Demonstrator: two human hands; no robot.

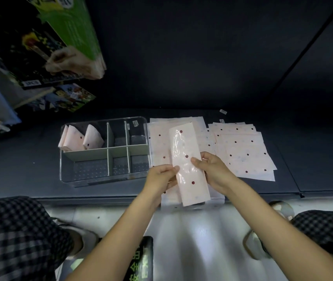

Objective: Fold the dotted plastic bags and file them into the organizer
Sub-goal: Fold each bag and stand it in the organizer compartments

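A pale pink dotted plastic bag (188, 163), folded into a long narrow strip, is held over the shelf edge. My left hand (161, 177) grips its left edge and my right hand (212, 169) grips its right edge. Under it lies a flat dotted bag (159, 142). To the right, a stack of flat dotted bags (244, 151) is spread out. The clear organizer (104, 177) with grey dividers stands to the left. Three folded bags (80, 138) stand upright in its back left compartment.
The dark shelf (29, 159) carries everything, with its front edge just below my hands. Boxed goods (39, 47) hang at the upper left. My knees in checked fabric (15, 236) flank a pale floor. Small labels (223, 111) lie behind the stack.
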